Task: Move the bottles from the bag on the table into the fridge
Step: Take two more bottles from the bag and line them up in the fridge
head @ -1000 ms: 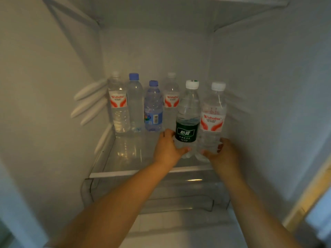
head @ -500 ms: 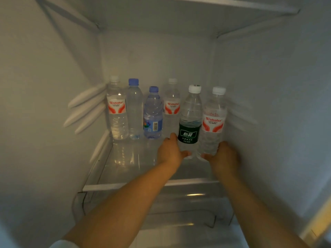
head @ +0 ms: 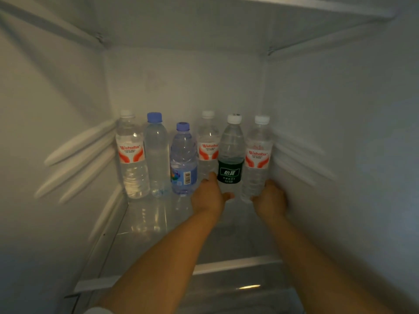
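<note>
Head view looks into the fridge, where 6 bottles stand upright on the glass shelf (head: 140,225). To finish well, I judge both held bottles should be slid back level with the row, kept vertical, and released only once their bases sit flat. Left hand (head: 207,197) curls round the base of the green-label bottle (head: 230,159); right hand (head: 269,199) grips the base of the red-label bottle (head: 258,159), just beside the right wall.
</note>
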